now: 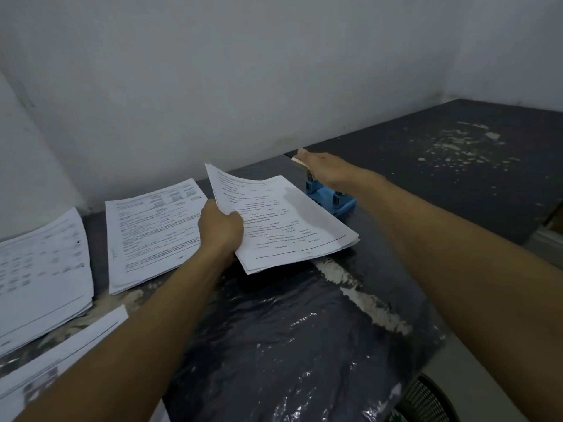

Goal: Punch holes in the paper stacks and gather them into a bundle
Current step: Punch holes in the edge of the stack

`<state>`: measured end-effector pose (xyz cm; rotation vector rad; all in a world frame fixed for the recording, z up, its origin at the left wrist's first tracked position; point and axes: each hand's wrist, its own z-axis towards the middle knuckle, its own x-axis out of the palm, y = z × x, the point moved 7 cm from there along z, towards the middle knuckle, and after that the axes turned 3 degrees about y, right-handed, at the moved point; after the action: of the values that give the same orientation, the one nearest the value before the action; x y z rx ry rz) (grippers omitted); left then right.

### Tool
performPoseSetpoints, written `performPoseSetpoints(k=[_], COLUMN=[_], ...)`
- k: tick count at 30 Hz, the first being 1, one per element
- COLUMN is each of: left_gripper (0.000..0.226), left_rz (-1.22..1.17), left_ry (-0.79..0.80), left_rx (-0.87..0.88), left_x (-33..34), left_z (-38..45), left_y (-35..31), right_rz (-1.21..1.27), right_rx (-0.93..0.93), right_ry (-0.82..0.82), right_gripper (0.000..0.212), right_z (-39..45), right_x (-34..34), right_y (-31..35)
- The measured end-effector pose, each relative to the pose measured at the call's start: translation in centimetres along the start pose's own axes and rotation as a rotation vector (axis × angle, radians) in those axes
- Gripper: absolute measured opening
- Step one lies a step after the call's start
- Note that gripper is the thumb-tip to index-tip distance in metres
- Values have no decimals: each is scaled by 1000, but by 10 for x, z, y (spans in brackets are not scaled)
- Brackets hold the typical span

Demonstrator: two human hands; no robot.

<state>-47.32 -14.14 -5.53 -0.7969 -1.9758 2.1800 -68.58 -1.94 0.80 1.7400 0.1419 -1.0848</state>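
My left hand [220,229] grips a paper stack [283,220] by its left edge, its far side lying in the blue hole punch [330,199] near the table's [304,345] far edge. My right hand [323,170] rests on the punch's lever. Three more stacks lie along the table's left side.

Dim, cool light; glare on plastic sheet [304,336]; edges distorted.

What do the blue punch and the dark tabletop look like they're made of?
The punch looks like painted metal: flat matte blue base plate, with a pale lever under the right hand; it could be plastic. The tabletop seems covered in glossy dark plastic film: it wrinkles and glints near the front, with whitish scuffed patches. What lies beneath is not visible.
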Motion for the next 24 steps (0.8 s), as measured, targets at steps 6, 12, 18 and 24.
performPoseSetpoints(k=[6, 12, 18, 24], left_gripper=[35, 36, 35, 31], left_rz=[2, -31, -34, 14], left_ry=[-56, -94, -123, -106], left_rx=[-12, -28, -10, -47], left_x=[13, 18, 4, 4], left_z=[-10, -20, -19, -19], left_y=[0, -2, -14, -24], right_rz=[38, 18, 6, 9], right_rx=[27, 21, 8, 3], right_ry=[26, 36, 55, 55], right_gripper=[66, 63, 58, 58], right_z=[-2, -7, -12, -15], right_x=[2, 0, 2, 3], right_y=[-3, 1, 5, 6])
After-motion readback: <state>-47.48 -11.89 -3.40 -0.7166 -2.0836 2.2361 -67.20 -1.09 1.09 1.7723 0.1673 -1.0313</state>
